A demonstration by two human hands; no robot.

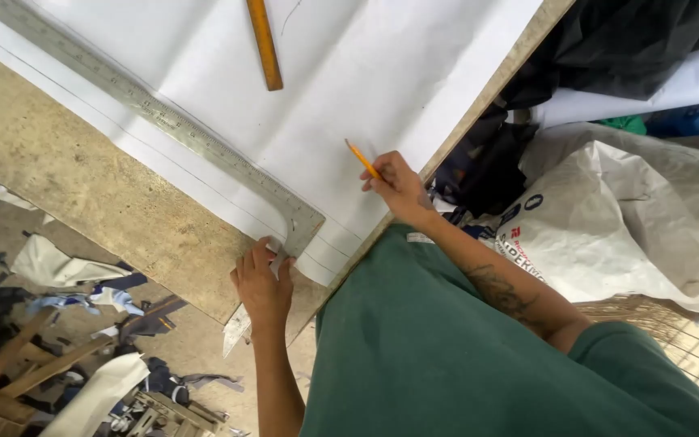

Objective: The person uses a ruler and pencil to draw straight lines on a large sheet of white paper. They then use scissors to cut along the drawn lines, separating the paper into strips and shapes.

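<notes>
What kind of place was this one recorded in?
Probably a sewing or pattern-cutting workshop. White paper lies on a worn table under a metal square ruler; the right hand holds a pencil, and fabric scraps litter the floor.
</notes>
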